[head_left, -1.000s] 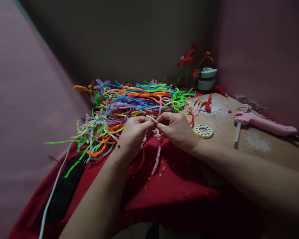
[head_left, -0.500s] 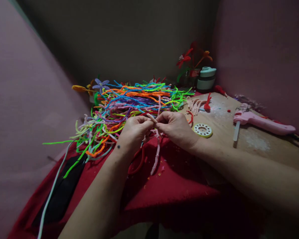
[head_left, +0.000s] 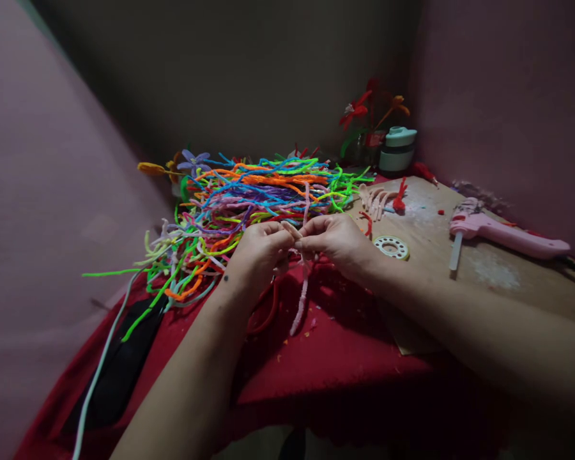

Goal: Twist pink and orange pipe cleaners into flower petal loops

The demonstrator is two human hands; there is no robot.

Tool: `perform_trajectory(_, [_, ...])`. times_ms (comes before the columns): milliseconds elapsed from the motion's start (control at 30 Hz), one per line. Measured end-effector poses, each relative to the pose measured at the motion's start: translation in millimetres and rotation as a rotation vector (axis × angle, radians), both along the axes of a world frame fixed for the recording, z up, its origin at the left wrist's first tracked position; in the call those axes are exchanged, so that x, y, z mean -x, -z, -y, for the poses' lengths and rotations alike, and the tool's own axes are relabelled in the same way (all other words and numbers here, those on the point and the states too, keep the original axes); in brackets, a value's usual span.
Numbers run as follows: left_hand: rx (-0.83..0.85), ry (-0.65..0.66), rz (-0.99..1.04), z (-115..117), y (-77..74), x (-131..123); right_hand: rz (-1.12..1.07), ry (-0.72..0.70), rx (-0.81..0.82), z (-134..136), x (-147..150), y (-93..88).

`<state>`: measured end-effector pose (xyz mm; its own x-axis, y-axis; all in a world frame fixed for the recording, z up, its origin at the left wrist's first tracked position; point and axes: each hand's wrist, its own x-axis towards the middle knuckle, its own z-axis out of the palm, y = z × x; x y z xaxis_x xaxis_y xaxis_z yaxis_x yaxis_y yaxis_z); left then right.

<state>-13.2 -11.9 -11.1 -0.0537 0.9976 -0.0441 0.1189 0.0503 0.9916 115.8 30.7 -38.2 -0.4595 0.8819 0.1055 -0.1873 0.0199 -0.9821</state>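
Between my two hands, just in front of the heap of pipe cleaners (head_left: 273, 198), is a short pale peach piece of pipe cleaner (head_left: 292, 230). My left hand (head_left: 263, 249) pinches it from one side, thumb and forefinger closed. From the other side my right hand (head_left: 338, 246) grips it in a pinch, the fingertips of both hands meeting. Most of the piece is hidden by the fingers. Below the hands a pale pink pipe cleaner (head_left: 299, 306) lies on the red cloth (head_left: 326, 364). A tool with a red looped handle (head_left: 271, 313) is partly covered by my left wrist.
A brown board (head_left: 426, 223) at right bears a pink glue gun (head_left: 512, 236), a white holed disc (head_left: 390, 247) and bent peach pieces (head_left: 377, 201). Behind stand a mint-lidded jar (head_left: 397, 150) and red flowers (head_left: 355, 110). A pale cable (head_left: 98, 377) crosses a black flat object (head_left: 119, 370).
My fingertips have closed further over the peach piece, so less of it shows. My right hand has shifted slightly left. The things on the table stay where they were.
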Motion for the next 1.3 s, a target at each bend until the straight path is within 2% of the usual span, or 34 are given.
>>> perform_trajectory(200, [0.052,0.09,0.091,1,-6.1,6,-0.14,-0.159,0.175,-7,-2,3.2])
perform_trajectory(333, [0.057,0.16,0.114,0,-7.7,12,-0.199,-0.228,0.216,-7,-1,5.2])
perform_trajectory(500, [-0.098,0.103,0.034,0,-5.5,12,-0.225,-0.228,0.243,-9,-1,5.5])
perform_trajectory(667, [-0.068,0.14,0.128,-1,-5.3,12,-0.169,-0.179,0.195,-10,-1,2.7])
perform_trajectory(867, [-0.168,0.026,0.002,1,-5.2,7,-0.096,-0.148,0.091,-4,0,1.1])
perform_trajectory(1067, [-0.232,-0.029,-0.074,4,-9.1,5,-0.11,-0.251,0.08,-2,-1,-1.0])
perform_trajectory(1200, [-0.183,-0.075,-0.119,7,-11.8,0,-0.096,-0.194,0.06,-1,-1,-1.5])
perform_trajectory(1300, [-0.185,-0.116,-0.054,8,-10.8,-5,-0.061,-0.149,0.0,1,-2,-2.7])
